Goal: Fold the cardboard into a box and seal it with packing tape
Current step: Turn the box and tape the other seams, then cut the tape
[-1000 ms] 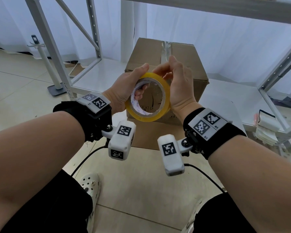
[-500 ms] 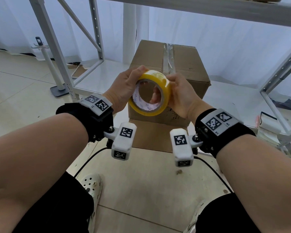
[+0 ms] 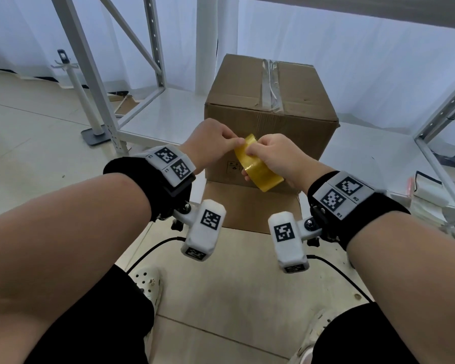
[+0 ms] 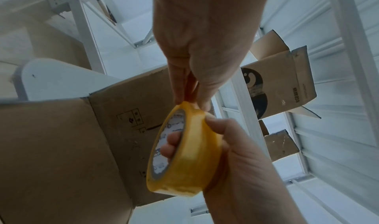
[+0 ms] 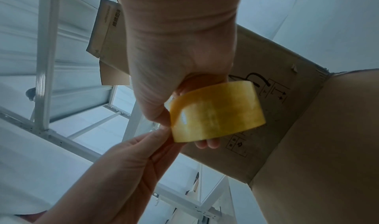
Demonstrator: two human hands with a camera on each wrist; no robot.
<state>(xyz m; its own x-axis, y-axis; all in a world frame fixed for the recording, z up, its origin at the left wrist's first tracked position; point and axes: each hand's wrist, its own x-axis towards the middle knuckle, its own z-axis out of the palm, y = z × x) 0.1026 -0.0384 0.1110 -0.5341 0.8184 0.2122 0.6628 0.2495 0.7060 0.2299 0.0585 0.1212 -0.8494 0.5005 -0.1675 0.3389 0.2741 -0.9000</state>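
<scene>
A brown cardboard box stands on the low white shelf, its top seam covered with clear tape. One flap hangs down at its front. In front of the box I hold a yellow roll of packing tape, turned edge-on. My right hand grips the roll with fingers through the core and thumb on the outer face. My left hand pinches the upper edge of the roll with thumb and fingertips. No loose tape end can be made out.
White metal shelving posts rise left and right of the box. A second, open cardboard box sits on a higher shelf. A stand with a flat base is on the floor at left. Cables trail by my feet.
The roll came down from face-on in front of the box top to edge-on at its front face. My left hand moved from cupping the roll to pinching its upper edge.
</scene>
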